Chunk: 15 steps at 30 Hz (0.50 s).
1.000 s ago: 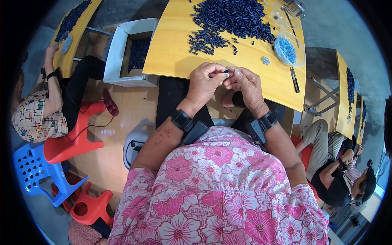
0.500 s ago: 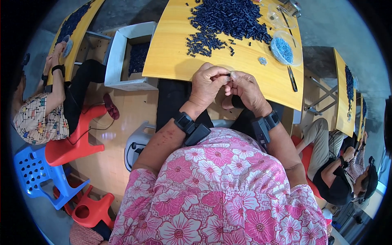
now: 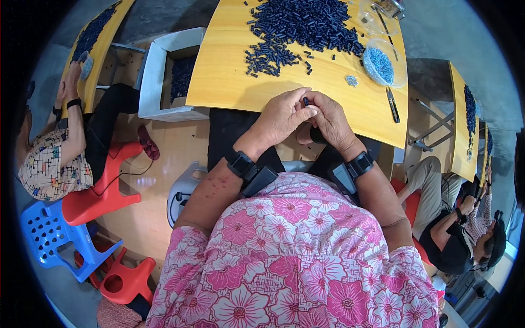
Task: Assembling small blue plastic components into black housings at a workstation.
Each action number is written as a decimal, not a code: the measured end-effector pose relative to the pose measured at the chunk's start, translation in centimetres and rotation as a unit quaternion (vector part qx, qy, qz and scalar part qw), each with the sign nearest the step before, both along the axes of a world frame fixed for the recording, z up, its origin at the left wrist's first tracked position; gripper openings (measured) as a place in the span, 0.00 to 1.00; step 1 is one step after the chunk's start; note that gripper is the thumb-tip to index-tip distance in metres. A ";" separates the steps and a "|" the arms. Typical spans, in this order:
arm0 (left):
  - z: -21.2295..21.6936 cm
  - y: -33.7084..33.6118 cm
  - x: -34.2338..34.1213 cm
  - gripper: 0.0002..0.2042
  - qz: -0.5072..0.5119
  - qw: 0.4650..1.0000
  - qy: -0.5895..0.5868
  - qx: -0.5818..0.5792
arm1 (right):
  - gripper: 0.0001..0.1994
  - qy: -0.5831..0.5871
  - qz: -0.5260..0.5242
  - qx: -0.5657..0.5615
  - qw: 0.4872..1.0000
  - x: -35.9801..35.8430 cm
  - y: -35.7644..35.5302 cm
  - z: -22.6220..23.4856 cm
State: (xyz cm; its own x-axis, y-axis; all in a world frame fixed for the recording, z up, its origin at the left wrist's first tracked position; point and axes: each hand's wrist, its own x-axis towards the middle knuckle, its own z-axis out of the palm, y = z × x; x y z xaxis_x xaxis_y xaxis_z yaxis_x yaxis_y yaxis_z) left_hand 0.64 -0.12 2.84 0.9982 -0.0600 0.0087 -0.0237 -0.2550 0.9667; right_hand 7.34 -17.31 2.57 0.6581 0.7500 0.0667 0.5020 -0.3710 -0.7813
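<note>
My left hand (image 3: 280, 119) and my right hand (image 3: 332, 121) meet just over the front edge of the yellow table. Between their closed fingers the end of a small dark blue cylindrical piece (image 3: 306, 101) shows, the rest covered. My left thumb lies across toward the right fingertips. Beyond my hands, a large heap of similar dark pieces (image 3: 301, 24) covers the far part of the table, with a looser group at its near side. To the right stand a clear bowl of small light blue parts (image 3: 378, 66) and, nearer, a little pile of such parts (image 3: 351, 81).
Black-handled snips (image 3: 392, 105) lie near the table's right edge, with a clear lidlike dish (image 3: 377, 21) farther back. Left of the table stands an open white box (image 3: 150, 93) with dark pieces inside. Co-workers sit at tables on both sides; blue (image 3: 46, 232) and red stools are at left.
My fingers have shifted around the small piece, and my left thumb now crosses toward the right hand. The view has moved slightly, so the table sits a little farther left and up.
</note>
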 end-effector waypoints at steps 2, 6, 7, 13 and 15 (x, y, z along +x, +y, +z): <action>0.3 0.1 0.1 0.21 -0.009 1.000 -0.003 0.004 | 0.16 0.010 -0.008 -0.008 1.000 -0.2 0.1 0.2; 0.1 -0.1 0.3 0.17 -0.010 1.000 -0.007 0.019 | 0.17 0.008 -0.028 0.028 0.999 -0.3 -0.3 -1.0; -0.1 -0.2 0.2 0.17 -0.010 1.000 -0.005 0.019 | 0.17 0.011 -0.027 0.028 0.999 -0.3 -0.1 -0.6; -0.6 -0.5 0.3 0.16 0.006 1.000 0.016 0.005 | 0.12 0.087 -0.062 -0.009 0.994 -0.6 0.3 0.5; -0.5 -0.5 0.4 0.16 0.004 1.000 0.024 0.010 | 0.12 0.097 -0.061 0.003 0.993 -0.5 0.2 0.2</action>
